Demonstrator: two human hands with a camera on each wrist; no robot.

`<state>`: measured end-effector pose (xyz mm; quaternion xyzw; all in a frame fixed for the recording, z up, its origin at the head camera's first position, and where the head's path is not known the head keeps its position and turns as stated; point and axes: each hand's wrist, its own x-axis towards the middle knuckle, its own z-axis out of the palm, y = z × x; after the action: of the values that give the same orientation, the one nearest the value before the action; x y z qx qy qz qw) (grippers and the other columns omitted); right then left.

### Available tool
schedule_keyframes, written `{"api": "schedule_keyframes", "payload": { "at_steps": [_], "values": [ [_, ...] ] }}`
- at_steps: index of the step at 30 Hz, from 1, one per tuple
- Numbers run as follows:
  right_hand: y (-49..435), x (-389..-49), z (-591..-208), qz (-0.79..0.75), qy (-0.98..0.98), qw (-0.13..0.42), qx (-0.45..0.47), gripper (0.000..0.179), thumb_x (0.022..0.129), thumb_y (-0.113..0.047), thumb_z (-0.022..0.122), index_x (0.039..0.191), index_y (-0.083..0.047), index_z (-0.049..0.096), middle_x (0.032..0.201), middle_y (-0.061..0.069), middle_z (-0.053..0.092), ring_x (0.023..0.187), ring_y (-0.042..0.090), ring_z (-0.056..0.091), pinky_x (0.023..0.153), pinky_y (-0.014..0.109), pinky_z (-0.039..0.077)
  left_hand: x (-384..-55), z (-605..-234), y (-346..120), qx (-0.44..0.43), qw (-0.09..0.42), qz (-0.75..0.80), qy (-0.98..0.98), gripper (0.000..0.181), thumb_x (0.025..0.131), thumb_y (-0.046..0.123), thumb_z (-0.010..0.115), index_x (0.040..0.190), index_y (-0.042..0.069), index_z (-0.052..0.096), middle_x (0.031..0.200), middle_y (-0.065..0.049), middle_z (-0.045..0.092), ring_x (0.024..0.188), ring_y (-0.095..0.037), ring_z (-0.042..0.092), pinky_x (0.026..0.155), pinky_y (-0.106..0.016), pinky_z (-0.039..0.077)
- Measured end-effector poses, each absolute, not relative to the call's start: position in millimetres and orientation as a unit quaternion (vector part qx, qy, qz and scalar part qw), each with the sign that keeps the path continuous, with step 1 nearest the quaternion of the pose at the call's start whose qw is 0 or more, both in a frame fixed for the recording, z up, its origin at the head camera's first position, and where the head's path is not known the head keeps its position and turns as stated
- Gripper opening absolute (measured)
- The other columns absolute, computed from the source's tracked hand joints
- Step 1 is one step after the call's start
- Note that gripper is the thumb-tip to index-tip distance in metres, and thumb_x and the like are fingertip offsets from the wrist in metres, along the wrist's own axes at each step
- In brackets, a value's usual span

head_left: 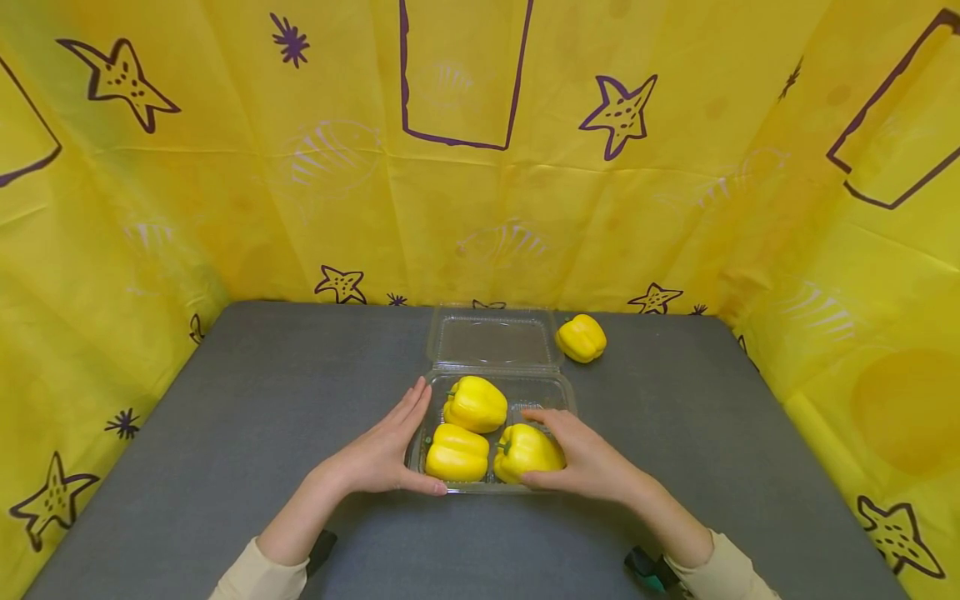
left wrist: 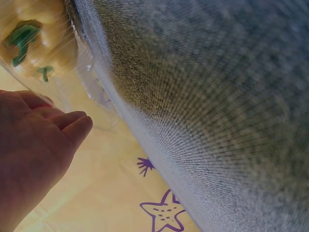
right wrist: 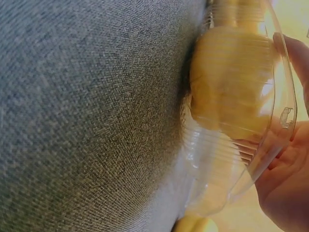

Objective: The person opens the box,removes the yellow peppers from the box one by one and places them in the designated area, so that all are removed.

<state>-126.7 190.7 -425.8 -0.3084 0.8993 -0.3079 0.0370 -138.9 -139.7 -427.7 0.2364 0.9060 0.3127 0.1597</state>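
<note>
Yellow printed cloth (head_left: 450, 183) stands beyond both hands and to either side of them. Grey bench (head_left: 300, 375) runs under the hands and out past them. Clear plastic container (head_left: 538, 388) rests between the hands; its hinged lid (head_left: 491, 337) lies folded back on the far side, not closed. Left hand (head_left: 375, 454): fingers straight along the near-left wall, thumb spread to the front rim, gap wide, no pepper held; probably steadying the container. Right hand (head_left: 592, 457): thumb and fingers curled round the front-right pepper (head_left: 528, 452), which sits inside the container; cannot tell whether its weight is on the base. Two more peppers lie in the container next to the left hand: front-left pepper (head_left: 457, 454) nearest its thumb, back-left pepper (head_left: 476, 404) beyond that. Fourth, outer pepper (head_left: 581, 338) lies on the bench beyond the right hand, just beside the lid; contact with the lid cannot be told. Smallest item noted: a green stem (left wrist: 22, 42), seen through the container wall past the left fingers. Progress, as judged: three peppers inside, the third not yet released; one outside; back-right space unfilled; lid not yet down.
</note>
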Motion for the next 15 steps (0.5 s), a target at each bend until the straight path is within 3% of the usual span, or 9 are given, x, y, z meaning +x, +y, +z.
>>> {"api": "schedule_keyframes", "payload": {
  "at_steps": [9, 15],
  "values": [
    [188.6, -126.0, -426.7, -0.285, 0.908, 0.037, -0.306, 0.077, 0.081, -0.059, 0.071, 0.141, -0.014, 0.051, 0.127, -0.009, 0.057, 0.105, 0.01, 0.05, 0.081, 0.031, 0.047, -139.1, -428.5, -139.5, 0.237, 0.163, 0.31, 0.906, 0.136, 0.063, 0.067, 0.08, 0.157, 0.012, -0.002, 0.162, 0.0, -0.013, 0.149, -0.024, -0.003, 0.115, -0.053, 0.016],
    [188.0, -126.2, -427.5, -0.284, 0.91, 0.04, -0.299, 0.076, 0.08, -0.058, 0.072, 0.14, -0.016, 0.052, 0.126, -0.013, 0.057, 0.104, 0.008, 0.049, 0.081, 0.029, 0.047, -139.2, -428.0, -139.7, 0.243, 0.159, 0.317, 0.903, 0.134, 0.065, 0.064, 0.08, 0.157, 0.009, 0.0, 0.163, -0.004, -0.011, 0.148, -0.028, -0.002, 0.114, -0.057, 0.017]
  ]
}}
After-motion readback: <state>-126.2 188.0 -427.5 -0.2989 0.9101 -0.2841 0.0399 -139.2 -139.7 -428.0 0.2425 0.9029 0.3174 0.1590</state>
